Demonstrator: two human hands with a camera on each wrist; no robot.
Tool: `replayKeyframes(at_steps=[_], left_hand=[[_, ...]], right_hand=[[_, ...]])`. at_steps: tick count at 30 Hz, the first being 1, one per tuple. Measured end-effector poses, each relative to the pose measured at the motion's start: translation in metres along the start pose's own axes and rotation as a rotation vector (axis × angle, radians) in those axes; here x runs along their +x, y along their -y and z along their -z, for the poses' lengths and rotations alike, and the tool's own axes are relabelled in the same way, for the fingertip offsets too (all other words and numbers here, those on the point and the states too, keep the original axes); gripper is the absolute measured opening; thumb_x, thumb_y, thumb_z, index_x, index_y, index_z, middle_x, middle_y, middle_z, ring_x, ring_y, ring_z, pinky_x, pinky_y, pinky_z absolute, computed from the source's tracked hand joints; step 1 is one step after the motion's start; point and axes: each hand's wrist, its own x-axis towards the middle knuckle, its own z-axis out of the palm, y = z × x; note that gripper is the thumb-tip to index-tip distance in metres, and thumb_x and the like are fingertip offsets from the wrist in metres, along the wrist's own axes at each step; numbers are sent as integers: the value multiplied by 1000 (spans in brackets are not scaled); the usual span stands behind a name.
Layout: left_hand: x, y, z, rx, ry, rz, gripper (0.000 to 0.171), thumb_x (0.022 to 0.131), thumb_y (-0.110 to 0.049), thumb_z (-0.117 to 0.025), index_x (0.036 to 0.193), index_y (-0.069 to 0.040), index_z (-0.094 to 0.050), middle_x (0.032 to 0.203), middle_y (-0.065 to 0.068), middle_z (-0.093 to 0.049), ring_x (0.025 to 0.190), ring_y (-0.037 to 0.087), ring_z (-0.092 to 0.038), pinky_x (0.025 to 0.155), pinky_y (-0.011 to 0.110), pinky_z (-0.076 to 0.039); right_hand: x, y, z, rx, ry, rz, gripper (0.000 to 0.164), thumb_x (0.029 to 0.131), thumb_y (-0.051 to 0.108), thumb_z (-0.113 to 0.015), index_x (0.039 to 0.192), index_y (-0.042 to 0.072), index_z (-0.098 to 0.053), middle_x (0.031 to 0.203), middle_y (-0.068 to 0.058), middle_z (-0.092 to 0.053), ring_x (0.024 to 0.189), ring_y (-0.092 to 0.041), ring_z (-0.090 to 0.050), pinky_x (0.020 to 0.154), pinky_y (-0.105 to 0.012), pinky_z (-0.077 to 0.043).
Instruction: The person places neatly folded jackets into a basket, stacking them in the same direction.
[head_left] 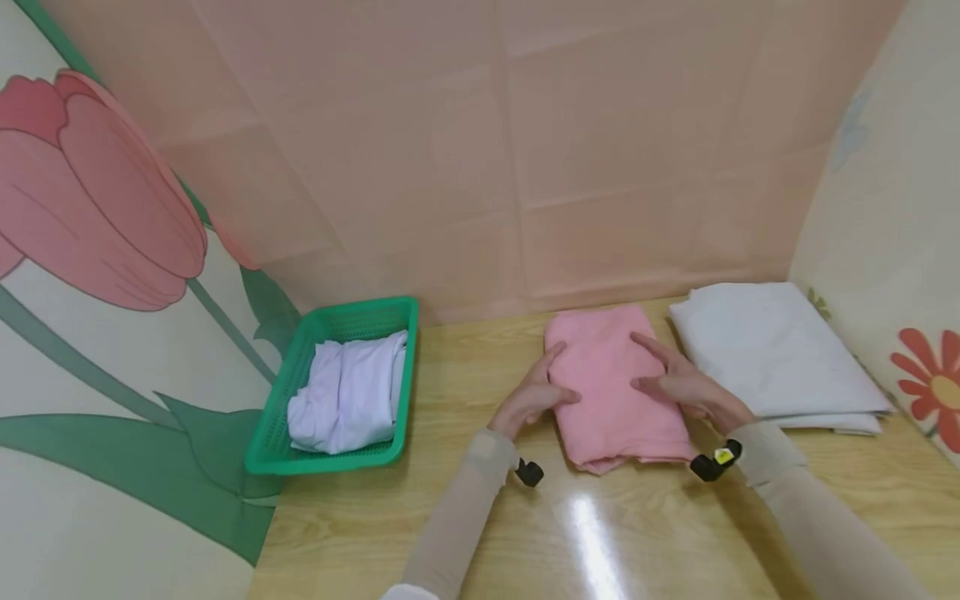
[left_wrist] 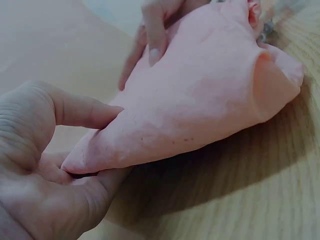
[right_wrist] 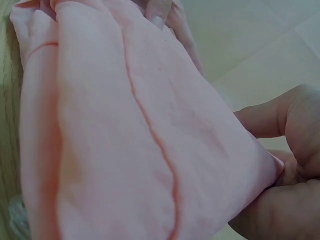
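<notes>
Two beige sleeves (head_left: 457, 525) extend over one wood-grain counter (head_left: 337, 542); the left hand (head_left: 534, 396) and right hand (head_left: 693, 387) each pinch a side edge of one folded pink cloth (head_left: 603, 375), thumb above, fingers beneath, presumably so its layers stay together. It lies between one green plastic basket (head_left: 258, 460) at left, whose walls likely contain the folded pale-lilac cloth (head_left: 360, 400) (number of pieces unclear), and one folded white cloth (head_left: 772, 350) at right, perhaps placed aside for working room. Far behind stands one creased pink backdrop (head_left: 405, 167).
</notes>
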Motion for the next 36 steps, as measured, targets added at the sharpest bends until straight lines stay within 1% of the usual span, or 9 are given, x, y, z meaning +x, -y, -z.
replayKeyframes(at_steps=[2, 4, 6, 9, 11, 15, 18, 23, 36], left_hand=[[-2, -4, 4, -10, 5, -17, 107, 84, 7, -79, 168, -40, -32, 172, 26, -25, 50, 7, -36, 44, 23, -34], [-3, -7, 7, -26, 12, -41, 108, 83, 10, -78, 169, -37, -31, 174, 23, -21, 67, 9, -50, 51, 22, -46], [-5, -11, 9, -35, 11, -68, 109, 82, 13, -77, 169, -36, -31, 176, 19, -18, 98, 15, -59, 66, 24, -57], [-8, -16, 14, -51, 9, -105, 111, 80, 17, -75, 169, -33, -31, 179, 14, -13, 144, 27, -42, 96, 34, -59], [-10, -19, 17, -52, 4, -122, 111, 80, 19, -74, 169, -32, -32, 179, 13, -13, 153, 34, -33, 106, 40, -56], [-17, -24, 24, -55, -3, -136, 112, 79, 20, -73, 168, -32, -32, 178, 14, -16, 150, 36, -35, 110, 45, -53], [-22, -29, 29, -43, -5, -140, 112, 79, 20, -73, 169, -32, -32, 177, 13, -16, 149, 34, -37, 109, 44, -53], [-32, -36, 37, -13, -14, -157, 111, 80, 16, -73, 169, -33, -30, 178, 15, -16, 151, 35, -35, 119, 50, -44], [-54, -49, 59, -16, -60, -235, 104, 80, 11, -72, 169, -24, -31, 174, 16, -25, 150, 35, -39, 123, 53, -37]], right_hand=[[1, 5, -2, -3, 1, 29, 99, 98, 1, -70, 173, 13, -7, 176, -28, 10, 149, -45, -13, 91, -11, -43], [1, 10, -4, -15, -10, 32, 99, 98, 2, -70, 173, 15, -8, 177, -26, 8, 149, -45, -12, 91, -11, -42], [1, 16, -7, -17, -7, 33, 99, 99, 3, -71, 174, 17, -7, 177, -24, 8, 149, -46, -14, 91, -12, -42], [1, 25, -11, -22, -4, 46, 99, 100, 4, -70, 174, 19, -6, 178, -22, 10, 153, -47, -11, 92, -12, -43], [1, 30, -14, -25, -2, 59, 98, 101, 4, -69, 174, 20, -6, 177, -25, 12, 153, -49, -10, 91, -13, -46], [2, 40, -21, -45, -12, 70, 96, 101, 3, -68, 174, 21, -8, 176, -28, 12, 150, -51, -17, 91, -19, -49], [2, 47, -26, -58, -15, 73, 96, 101, 4, -69, 174, 22, -9, 176, -28, 11, 152, -50, -17, 106, -37, -48], [3, 56, -32, -68, -12, 87, 96, 101, 4, -68, 174, 26, -9, 178, -21, 13, 160, -49, -2, 123, -72, -19], [3, 85, -50, -64, 25, 119, 94, 103, 6, -67, 174, 26, -9, 179, -16, 12, 162, -48, 1, 124, -74, -13]])
